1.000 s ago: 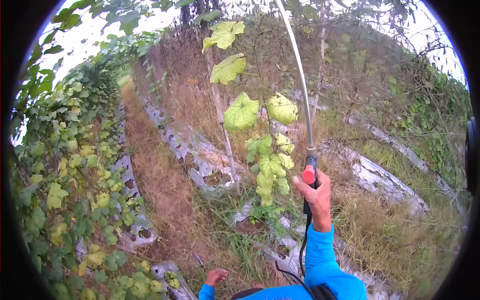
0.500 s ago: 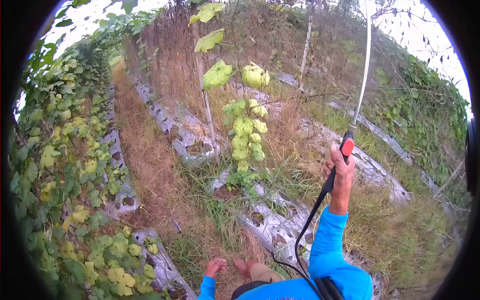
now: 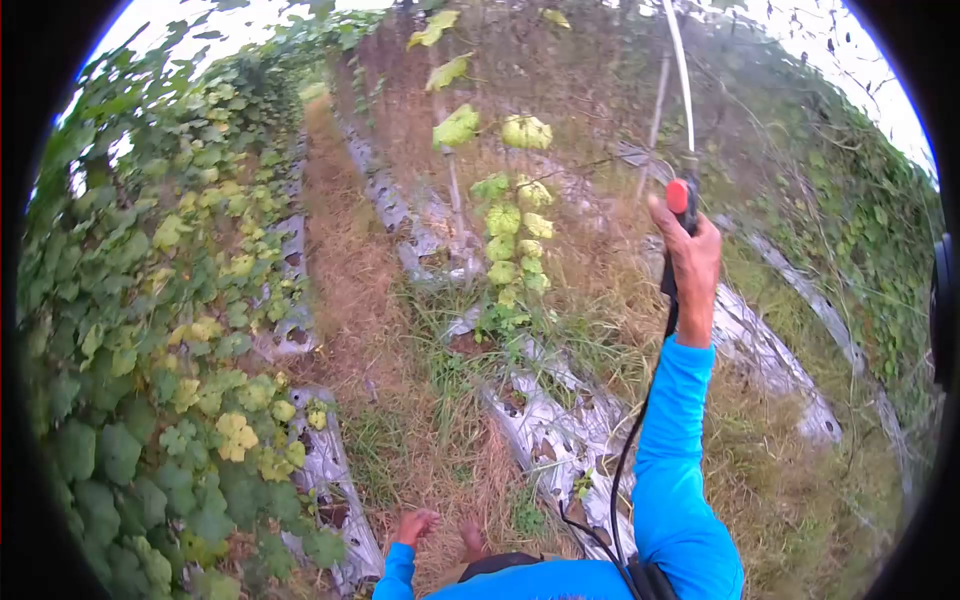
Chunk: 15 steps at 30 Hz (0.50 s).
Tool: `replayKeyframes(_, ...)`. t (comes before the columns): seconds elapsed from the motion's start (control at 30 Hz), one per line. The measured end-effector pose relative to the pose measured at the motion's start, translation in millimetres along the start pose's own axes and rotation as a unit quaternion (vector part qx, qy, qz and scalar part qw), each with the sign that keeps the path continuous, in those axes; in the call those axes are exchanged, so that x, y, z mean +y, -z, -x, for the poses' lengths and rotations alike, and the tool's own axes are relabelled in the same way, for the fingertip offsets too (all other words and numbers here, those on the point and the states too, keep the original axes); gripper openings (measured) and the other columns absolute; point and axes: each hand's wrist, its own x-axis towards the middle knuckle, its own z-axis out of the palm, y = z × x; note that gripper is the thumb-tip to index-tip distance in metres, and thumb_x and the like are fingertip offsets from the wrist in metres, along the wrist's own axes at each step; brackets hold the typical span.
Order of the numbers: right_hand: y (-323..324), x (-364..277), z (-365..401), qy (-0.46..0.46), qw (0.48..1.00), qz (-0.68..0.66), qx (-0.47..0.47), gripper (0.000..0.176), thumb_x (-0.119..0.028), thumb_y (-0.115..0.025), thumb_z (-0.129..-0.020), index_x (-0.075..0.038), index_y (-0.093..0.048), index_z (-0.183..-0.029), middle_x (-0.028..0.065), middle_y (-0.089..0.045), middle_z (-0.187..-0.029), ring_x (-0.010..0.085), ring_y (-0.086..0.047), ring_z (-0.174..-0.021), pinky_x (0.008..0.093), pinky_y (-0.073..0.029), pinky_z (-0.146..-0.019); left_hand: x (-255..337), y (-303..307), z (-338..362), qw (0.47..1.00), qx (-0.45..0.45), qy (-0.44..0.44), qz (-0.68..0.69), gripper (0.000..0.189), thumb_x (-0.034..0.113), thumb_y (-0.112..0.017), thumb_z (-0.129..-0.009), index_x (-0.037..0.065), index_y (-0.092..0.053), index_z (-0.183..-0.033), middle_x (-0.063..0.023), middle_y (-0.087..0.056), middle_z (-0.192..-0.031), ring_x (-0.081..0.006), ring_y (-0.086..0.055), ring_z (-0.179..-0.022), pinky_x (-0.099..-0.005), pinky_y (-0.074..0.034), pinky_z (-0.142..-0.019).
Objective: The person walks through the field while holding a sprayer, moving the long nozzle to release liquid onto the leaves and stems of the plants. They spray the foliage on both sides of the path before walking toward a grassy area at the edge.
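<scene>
My right hand [image 3: 692,250] is wrapped round the dark handle of a spray wand [image 3: 684,198], with the thumb up beside its red trigger piece. From the handle the pale metal tube [image 3: 681,75] points up past the top of the view. A black hose [image 3: 622,470] runs from the handle down to my side. Low in the view my left hand [image 3: 417,525] hangs by my body, its fingers loosely curled and no object visible in them. Ahead, a climbing vine [image 3: 503,222] with yellow-green leaves rises left of the wand.
A dense leafy wall of vines [image 3: 170,290] lines the left. A dry grass path [image 3: 345,280] runs away beside it. Torn silver plastic sheeting [image 3: 550,430] with holes covers the planting rows. A pole [image 3: 455,195] stands near the vine; dried stems and greenery fill the right.
My right arm has stretched further forward with the spray wand, which sits higher in view. The scene has shifted rightward as my view turned left. My left hand stays low.
</scene>
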Motion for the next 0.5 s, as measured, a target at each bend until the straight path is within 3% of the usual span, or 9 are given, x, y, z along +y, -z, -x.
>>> replayKeyframes(0.03, 12.6, -9.8, 13.5, -0.013, 1.000, 0.019, -0.003, 0.046, -0.045, -0.075, -0.072, -0.001, -0.064, -0.078, -0.0011, -0.053, -0.061, 0.0094, -0.045, -0.056, 0.0264, -0.037, -0.053, -5.1, -15.2, 18.1, 0.999, 0.035, -0.009, 0.027, 0.023, 0.026, -0.058, -0.086, 0.006, -0.065, -0.094, -0.0037, -0.065, -0.082, -0.0130, -0.060, -0.066, -0.0260, -0.046, -0.056)
replayKeyframes(0.1, 25.2, 5.2, 29.4, -0.044, 0.998, -0.019, -0.038, 0.040, -0.040, -0.075, -0.074, -0.004, -0.059, -0.069, -0.0021, -0.051, -0.059, 0.0079, -0.041, -0.053, 0.0259, -0.033, -0.049, -12.5, -50.8, 47.2, 0.997, -0.018, -0.068, -0.016, 0.028, 0.031, -0.059, -0.085, 0.008, -0.066, -0.100, -0.0015, -0.065, -0.084, -0.0087, -0.059, -0.065, -0.0215, -0.045, -0.055)
replayKeyframes(0.17, 32.3, 16.4, 51.6, -0.101, 0.975, -0.141, -0.141, 0.034, -0.035, -0.072, -0.078, -0.010, -0.050, -0.068, -0.0044, -0.045, -0.055, 0.0052, -0.040, -0.046, 0.0227, -0.030, -0.043, -39.9, -65.0, 57.5, 0.998, -0.016, -0.053, 0.001, 0.028, 0.031, -0.059, -0.084, 0.009, -0.066, -0.100, -0.0002, -0.065, -0.085, -0.0075, -0.057, -0.066, -0.0210, -0.044, -0.056)
replayKeyframes(0.2, 38.4, 9.7, 66.2, -0.150, 0.937, -0.223, -0.223, 0.032, -0.033, -0.069, -0.080, -0.012, -0.046, -0.071, -0.0044, -0.041, -0.053, 0.0055, -0.042, -0.043, 0.0205, -0.030, -0.038, -59.9, -69.7, 61.5, 0.996, -0.041, -0.077, -0.005, 0.028, 0.032, -0.059, -0.084, 0.009, -0.067, -0.098, 0.0000, -0.065, -0.085, -0.0069, -0.057, -0.067, -0.0208, -0.044, -0.056)
replayKeyframes(0.23, 39.4, 12.2, 79.7, -0.178, 0.883, -0.322, -0.293, 0.031, -0.032, -0.064, -0.082, -0.011, -0.043, -0.075, -0.0028, -0.039, -0.054, 0.0077, -0.042, -0.041, 0.0208, -0.031, -0.035, -69.3, -76.9, 73.6, 0.993, -0.067, -0.101, -0.015, 0.028, 0.033, -0.059, -0.084, 0.010, -0.067, -0.097, 0.0002, -0.065, -0.085, -0.0064, -0.056, -0.067, -0.0206, -0.043, -0.055)
replayKeyframes(0.3, 35.1, 8.6, 108.4, -0.214, 0.699, -0.511, -0.453, 0.033, -0.035, -0.060, -0.081, -0.007, -0.041, -0.080, 0.0001, -0.037, -0.058, 0.0099, -0.038, -0.043, 0.0232, -0.035, -0.037, -81.7, -85.1, 101.9, 0.996, -0.047, -0.077, -0.015, 0.030, 0.032, -0.057, -0.085, 0.009, -0.067, -0.100, -0.0018, -0.066, -0.088, -0.0088, -0.059, -0.072, -0.0227, -0.046, -0.059)
replayKeyframes(0.37, 24.8, 1.6, 137.9, -0.236, 0.528, -0.590, -0.563, 0.038, -0.038, -0.061, -0.076, -0.006, -0.041, -0.079, 0.0013, -0.038, -0.058, 0.0118, -0.038, -0.045, 0.0254, -0.036, -0.038, -81.1, -91.2, 134.3, 0.998, -0.030, -0.053, -0.025, 0.032, 0.031, -0.056, -0.086, 0.008, -0.067, -0.103, -0.0037, -0.067, -0.092, -0.0111, -0.062, -0.077, -0.0249, -0.048, -0.062)
replayKeyframes(0.43, 12.8, 1.1, 173.4, -0.258, 0.401, -0.617, -0.626, 0.042, -0.039, -0.063, -0.072, -0.005, -0.040, -0.077, 0.0023, -0.039, -0.058, 0.0130, -0.037, -0.045, 0.0267, -0.035, -0.040, -85.9, -91.9, 158.8, 0.996, -0.029, -0.078, 0.005, 0.033, 0.038, -0.058, -0.085, 0.010, -0.066, -0.101, 0.0000, -0.065, -0.084, -0.0066, -0.056, -0.067, -0.0201, -0.042, -0.055)
replayKeyframes(0.5, 8.2, -3.8, 211.2, -0.257, 0.384, -0.603, -0.650, 0.043, -0.038, -0.066, -0.069, -0.005, -0.040, -0.075, 0.0024, -0.040, -0.059, 0.0128, -0.037, -0.046, 0.0265, -0.035, -0.041, -107.8, -81.1, 167.8, 0.996, -0.026, -0.086, 0.003, 0.032, 0.035, -0.057, -0.085, 0.009, -0.066, -0.103, -0.0021, -0.066, -0.089, -0.0096, -0.059, -0.074, -0.0225, -0.046, -0.059)
